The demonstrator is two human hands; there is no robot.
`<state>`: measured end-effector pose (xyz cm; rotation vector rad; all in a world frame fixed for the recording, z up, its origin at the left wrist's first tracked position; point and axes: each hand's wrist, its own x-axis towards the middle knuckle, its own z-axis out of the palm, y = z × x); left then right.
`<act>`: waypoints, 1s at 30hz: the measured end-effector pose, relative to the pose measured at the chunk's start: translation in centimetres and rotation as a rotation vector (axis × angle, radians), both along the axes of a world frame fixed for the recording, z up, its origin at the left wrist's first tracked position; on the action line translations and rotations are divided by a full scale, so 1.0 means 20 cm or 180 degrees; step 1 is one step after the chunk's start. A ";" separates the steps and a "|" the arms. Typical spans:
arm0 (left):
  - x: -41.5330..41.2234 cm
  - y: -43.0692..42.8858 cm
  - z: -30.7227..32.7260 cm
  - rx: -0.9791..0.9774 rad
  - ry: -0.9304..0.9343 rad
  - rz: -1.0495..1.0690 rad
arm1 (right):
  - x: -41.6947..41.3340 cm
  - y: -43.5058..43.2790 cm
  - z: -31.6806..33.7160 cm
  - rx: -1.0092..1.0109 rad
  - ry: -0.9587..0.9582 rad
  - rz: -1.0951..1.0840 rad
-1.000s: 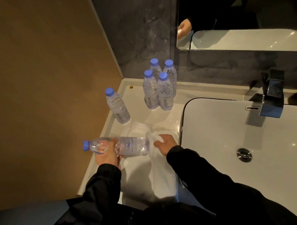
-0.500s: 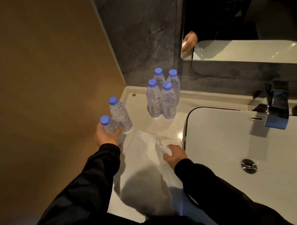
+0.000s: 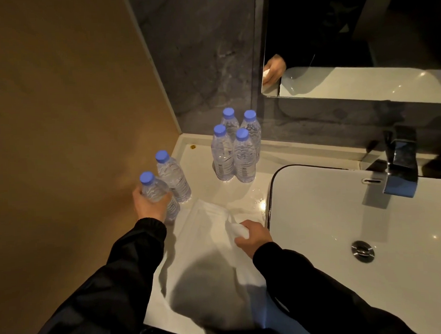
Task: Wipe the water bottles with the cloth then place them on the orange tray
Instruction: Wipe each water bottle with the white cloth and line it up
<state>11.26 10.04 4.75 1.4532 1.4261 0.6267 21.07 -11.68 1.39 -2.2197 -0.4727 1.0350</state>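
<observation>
White cloth (image 3: 207, 245) lies spread across the lower middle of the frame. Your right hand (image 3: 254, 237) has its fingers curled round a bunched fold of it, so it looks ready to wipe again. At the left edge of the counter (image 3: 204, 167), your left hand (image 3: 149, 206) wraps its fingers and thumb round the lower body of the held bottle (image 3: 152, 191). That bottle is upright with its blue cap on top, and its base is at or just above the surface; your hand hides which. It sits just beside a second bottle (image 3: 173, 177), which suggests you are lining up finished ones there. No orange tray is visible; the ledge under these 2 bottles reads white in this light.

A cluster of 4 bottles (image 3: 235, 156) stands upright and packed together at centre top, well apart from your hands; these are probably the ones left to wipe. Wet glints show on the counter between that cluster and the basin (image 3: 342, 212) at the right. The faucet (image 3: 401, 164) and the mirror (image 3: 335, 35) sit beyond it at the upper right. Nothing blocks your reach to the cluster, but a careless grab could topple its neighbours.
</observation>
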 end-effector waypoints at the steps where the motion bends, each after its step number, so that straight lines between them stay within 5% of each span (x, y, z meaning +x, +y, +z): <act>1: 0.00 0.00 0.01 -0.0049 -0.0009 -0.0010 | 0.00 0.00 0.01 -0.0002 0.0020 0.0024; 7: 0.01 -0.18 0.11 0.0512 -0.0393 0.0688 | 0.02 0.01 0.02 0.0063 0.0164 -0.0031; 11: 0.14 -0.38 0.09 0.0750 -0.0913 -0.0253 | 0.02 0.00 0.00 -0.0038 0.0155 -0.0079; 18: 0.64 -0.25 0.06 0.0309 -0.0101 -0.1427 | 0.07 0.00 0.03 -0.0323 0.0098 0.0180; 30: 0.81 -0.06 0.01 -0.0005 0.0114 -0.1599 | 0.10 0.01 0.01 -0.0304 0.0107 0.0470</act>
